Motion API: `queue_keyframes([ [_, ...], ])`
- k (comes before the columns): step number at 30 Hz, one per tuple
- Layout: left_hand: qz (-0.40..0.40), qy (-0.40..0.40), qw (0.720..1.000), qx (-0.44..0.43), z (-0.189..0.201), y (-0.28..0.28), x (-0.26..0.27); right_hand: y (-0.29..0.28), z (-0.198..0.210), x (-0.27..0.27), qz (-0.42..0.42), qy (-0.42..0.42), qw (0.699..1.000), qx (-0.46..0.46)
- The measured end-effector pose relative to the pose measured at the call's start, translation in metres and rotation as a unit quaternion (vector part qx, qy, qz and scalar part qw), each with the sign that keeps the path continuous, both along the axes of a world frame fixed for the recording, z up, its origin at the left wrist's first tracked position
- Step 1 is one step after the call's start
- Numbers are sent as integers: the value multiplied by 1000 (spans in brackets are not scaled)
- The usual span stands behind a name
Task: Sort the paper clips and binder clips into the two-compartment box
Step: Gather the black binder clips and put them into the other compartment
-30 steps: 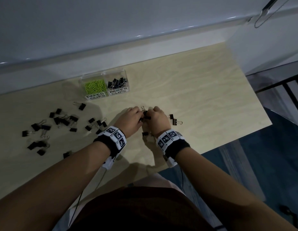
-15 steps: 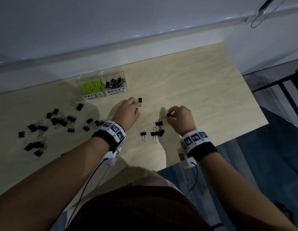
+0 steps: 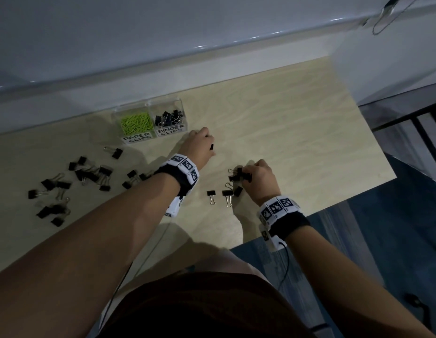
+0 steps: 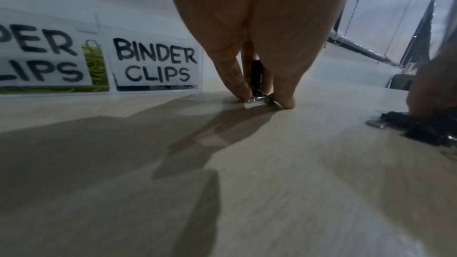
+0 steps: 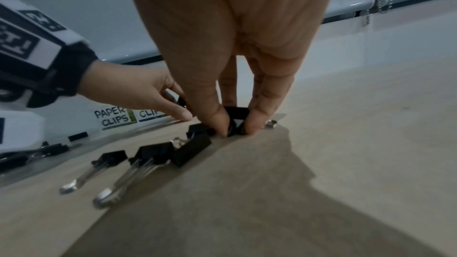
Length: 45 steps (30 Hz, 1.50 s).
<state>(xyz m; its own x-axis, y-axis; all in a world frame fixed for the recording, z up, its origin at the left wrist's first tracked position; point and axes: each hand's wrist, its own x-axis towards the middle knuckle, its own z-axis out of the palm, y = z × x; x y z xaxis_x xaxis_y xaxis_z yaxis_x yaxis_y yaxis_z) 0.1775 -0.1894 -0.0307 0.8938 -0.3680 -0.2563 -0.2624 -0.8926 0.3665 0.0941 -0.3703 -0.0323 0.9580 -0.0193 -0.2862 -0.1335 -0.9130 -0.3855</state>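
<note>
A clear two-compartment box (image 3: 177,106) stands at the back of the table, with green paper clips (image 3: 136,124) on the left and black binder clips (image 3: 169,118) on the right. My left hand (image 3: 209,142) is just right of the box and pinches a black binder clip (image 4: 256,73); that clip's silver handles touch the tabletop. My right hand (image 3: 247,178) pinches another black binder clip (image 5: 237,120) on the table, at the far end of a small group of binder clips (image 3: 226,193).
Several loose binder clips (image 3: 90,174) lie scattered across the left of the wooden table (image 3: 297,132). The table's right and near edges drop to a blue floor (image 3: 382,240). A wall runs behind the box.
The hands, together over one spot a second ago, have parted. The left hand carried its clip up toward the box. The right hand stayed by the small group and pinches a clip there.
</note>
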Motion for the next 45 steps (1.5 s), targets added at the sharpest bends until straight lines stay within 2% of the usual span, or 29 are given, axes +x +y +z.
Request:
queue_keyframes([
  [3,-11,-3,1000,12,5,0,-2,8,3,7,22,26,999,-1],
  [6,-8,1,1000,8,10,7,-4,11,6,14,-18,38,998,51],
  [8,9,13,1000,-17,13,16,-8,15,11,22,-69,30,990,116],
  [11,71,16,991,-113,20,33,-14,29,28,42,-127,24,963,236],
  [14,146,-3,964,-222,36,55,-9,55,46,76,-104,17,936,336],
  [16,220,-26,939,-263,48,72,2,78,56,101,-72,8,924,376],
  [19,321,-53,900,-290,58,92,23,115,65,136,-45,12,921,387],
  [22,363,-60,890,-269,56,99,37,139,60,155,-24,39,938,343],
  [26,296,-21,937,-187,46,95,44,130,59,155,16,45,969,241],
  [30,205,-54,973,-93,52,88,33,78,65,132,99,1,985,141],
  [33,131,-87,983,-91,51,73,0,38,51,96,149,51,985,66],
  [35,38,-22,993,-109,40,55,-33,19,39,70,162,87,982,40],
  [37,-91,54,990,-89,24,37,-62,11,27,52,170,86,981,35],
  [39,-196,59,978,-44,8,24,-78,10,14,43,171,68,982,46],
  [45,-286,63,956,-11,-11,19,-74,17,2,37,195,-16,979,59],
])
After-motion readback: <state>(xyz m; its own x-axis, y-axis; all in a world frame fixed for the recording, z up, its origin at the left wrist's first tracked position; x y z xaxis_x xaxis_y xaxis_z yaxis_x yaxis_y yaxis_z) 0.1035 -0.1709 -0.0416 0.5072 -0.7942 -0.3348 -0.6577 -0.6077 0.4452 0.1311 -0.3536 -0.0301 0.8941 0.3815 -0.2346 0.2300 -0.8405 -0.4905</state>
